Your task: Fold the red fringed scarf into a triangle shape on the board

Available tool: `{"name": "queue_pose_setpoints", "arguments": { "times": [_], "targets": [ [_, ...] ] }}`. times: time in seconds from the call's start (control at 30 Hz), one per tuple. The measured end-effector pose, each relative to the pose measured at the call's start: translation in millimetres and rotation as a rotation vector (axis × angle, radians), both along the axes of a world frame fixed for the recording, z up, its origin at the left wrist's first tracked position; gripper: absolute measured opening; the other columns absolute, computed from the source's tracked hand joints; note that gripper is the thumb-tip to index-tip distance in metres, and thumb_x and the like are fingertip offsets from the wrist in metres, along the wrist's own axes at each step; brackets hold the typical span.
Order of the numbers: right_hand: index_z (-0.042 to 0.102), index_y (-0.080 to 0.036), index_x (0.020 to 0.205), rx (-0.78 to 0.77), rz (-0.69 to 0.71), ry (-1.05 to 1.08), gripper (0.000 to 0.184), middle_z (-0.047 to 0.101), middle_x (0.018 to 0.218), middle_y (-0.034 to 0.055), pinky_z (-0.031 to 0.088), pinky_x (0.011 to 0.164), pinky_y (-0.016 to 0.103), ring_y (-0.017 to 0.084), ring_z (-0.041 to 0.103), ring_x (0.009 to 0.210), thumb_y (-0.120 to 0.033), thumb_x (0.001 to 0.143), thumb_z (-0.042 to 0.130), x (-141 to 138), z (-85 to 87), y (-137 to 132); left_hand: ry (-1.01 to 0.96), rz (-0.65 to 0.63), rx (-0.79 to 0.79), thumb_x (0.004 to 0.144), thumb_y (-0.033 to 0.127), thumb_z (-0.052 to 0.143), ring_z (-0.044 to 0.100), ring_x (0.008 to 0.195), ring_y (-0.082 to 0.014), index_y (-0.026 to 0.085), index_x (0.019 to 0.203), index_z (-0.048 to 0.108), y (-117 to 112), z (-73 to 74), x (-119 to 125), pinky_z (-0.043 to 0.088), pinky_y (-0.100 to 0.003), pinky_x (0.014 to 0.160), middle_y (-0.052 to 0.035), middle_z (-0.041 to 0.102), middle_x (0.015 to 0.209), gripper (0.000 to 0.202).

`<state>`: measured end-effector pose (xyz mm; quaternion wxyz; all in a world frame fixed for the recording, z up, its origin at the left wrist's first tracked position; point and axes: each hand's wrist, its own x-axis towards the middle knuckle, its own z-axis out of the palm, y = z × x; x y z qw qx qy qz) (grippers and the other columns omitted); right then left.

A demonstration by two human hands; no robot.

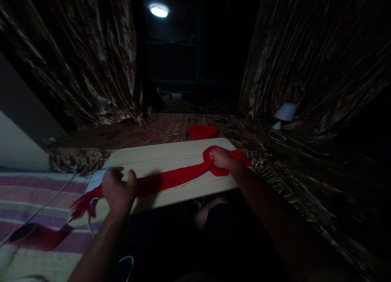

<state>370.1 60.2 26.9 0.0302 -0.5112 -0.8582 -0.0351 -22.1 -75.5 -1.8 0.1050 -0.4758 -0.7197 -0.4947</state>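
Note:
A long red scarf stretches across a pale wooden table board, its fringed end hanging past the left edge. Toward the right it curves into a rounded loop, and more red cloth reaches the board's right edge. My right hand is closed on the scarf at that loop, fingers pressed together. Over the left part of the scarf is my left hand, slightly blurred, its thumb and fingers apart. Whether it touches the cloth I cannot tell. The wooden board lies under both hands.
Behind the board lies a folded red cloth item on a patterned cover. A white lamp with a cord stands at right. At left are a striped bedspread, a red cylindrical object and a white cable. Heavy curtains hang behind.

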Motion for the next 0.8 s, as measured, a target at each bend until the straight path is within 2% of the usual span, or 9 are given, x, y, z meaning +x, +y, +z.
{"name": "queue_pose_setpoints", "arguments": {
  "times": [0.03, 0.1, 0.13, 0.2, 0.27, 0.33, 0.53, 0.67, 0.8],
  "targets": [
    [0.072, -0.017, 0.098, -0.005, 0.033, 0.003, 0.024, 0.073, 0.104, 0.011, 0.042, 0.08, 0.03, 0.024, 0.063, 0.098, -0.009, 0.079, 0.059, 0, -0.1, -2, 0.117, -0.133, -0.098, 0.085, 0.04, 0.059, 0.06, 0.089, -0.0248, 0.018, 0.104, 0.06, -2, -4.5, 10, 0.05, -0.041, 0.089, -0.0067, 0.06, 0.092, 0.028],
    [0.071, -0.019, 0.108, -0.006, 0.11, 0.027, 0.036, 0.071, 0.115, 0.0106, 0.043, 0.086, 0.031, 0.025, 0.062, 0.108, -0.008, 0.075, 0.063, -1, -1.1, -6, 0.344, -0.409, -0.299, 0.086, 0.038, 0.058, 0.062, 0.097, -0.0263, 0.02, 0.103, 0.066, -2, -15.4, 28, 0.05, -0.037, 0.088, -0.0094, 0.066, 0.1, 0.026],
    [0.071, -0.02, 0.113, -0.002, 0.147, 0.038, 0.042, 0.07, 0.12, 0.0105, 0.044, 0.09, 0.033, 0.026, 0.061, 0.112, -0.008, 0.073, 0.064, -2, -2.0, -9, 0.418, -0.491, -0.39, 0.084, 0.036, 0.059, 0.062, 0.101, -0.0265, 0.021, 0.106, 0.068, -1, -21.1, 36, 0.05, -0.036, 0.089, -0.0104, 0.068, 0.106, 0.027],
    [0.072, -0.021, 0.116, -0.002, 0.195, 0.044, 0.046, 0.068, 0.126, 0.0107, 0.042, 0.097, 0.035, 0.027, 0.059, 0.118, -0.009, 0.073, 0.066, -3, -4.0, -13, 0.485, -0.561, -0.512, 0.086, 0.032, 0.057, 0.063, 0.107, -0.0261, 0.023, 0.115, 0.069, 1, -29.7, 47, 0.049, -0.035, 0.092, -0.0113, 0.069, 0.114, 0.033],
    [0.075, -0.021, 0.111, -0.016, 0.194, 0.049, 0.04, 0.07, 0.124, 0.0104, 0.041, 0.102, 0.036, 0.027, 0.06, 0.118, -0.009, 0.075, 0.065, -4, -5.4, -15, 0.502, -0.572, -0.582, 0.09, 0.031, 0.053, 0.064, 0.109, -0.0259, 0.024, 0.122, 0.069, 3, -31.7, 51, 0.049, -0.035, 0.093, -0.0114, 0.071, 0.117, 0.037],
    [0.078, -0.021, 0.106, -0.024, 0.146, 0.09, 0.034, 0.073, 0.119, 0.0094, 0.041, 0.103, 0.034, 0.025, 0.062, 0.116, -0.008, 0.079, 0.062, -5, -4.7, -15, 0.52, -0.591, -0.632, 0.092, 0.032, 0.051, 0.065, 0.109, -0.0264, 0.025, 0.125, 0.069, 4, -26.3, 53, 0.05, -0.036, 0.092, -0.0114, 0.071, 0.117, 0.038],
    [0.078, -0.024, 0.107, 0.036, -0.06, 0.347, 0.036, 0.077, 0.108, 0.0044, 0.044, 0.091, 0.025, 0.02, 0.067, 0.102, -0.008, 0.085, 0.054, -8, 14.7, -7, 0.584, -0.616, -0.739, 0.096, 0.043, 0.046, 0.069, 0.091, -0.0269, 0.021, 0.113, 0.069, 7, -2.2, 58, 0.051, -0.036, 0.079, -0.0142, 0.073, 0.103, 0.036],
    [0.077, -0.025, 0.105, 0.095, -0.151, 0.356, 0.031, 0.078, 0.103, 0.005, 0.044, 0.084, 0.026, 0.021, 0.068, 0.097, -0.013, 0.087, 0.055, -15, 30.5, -10, 0.642, -0.499, -0.771, 0.096, 0.043, 0.043, 0.069, 0.091, -0.0294, 0.016, 0.107, 0.068, 7, -5.5, 67, 0.052, -0.038, 0.076, -0.0176, 0.072, 0.098, 0.039],
    [0.076, -0.025, 0.106, 0.123, -0.212, 0.358, 0.029, 0.077, 0.1, 0.0059, 0.043, 0.077, 0.027, 0.021, 0.067, 0.092, -0.016, 0.088, 0.055, -20, 35.4, -16, 0.611, -0.37, -0.781, 0.094, 0.043, 0.042, 0.069, 0.095, -0.035, 0.012, 0.107, 0.069, 7, -11.3, 63, 0.052, -0.042, 0.075, -0.0222, 0.071, 0.1, 0.043]
  ]
}}
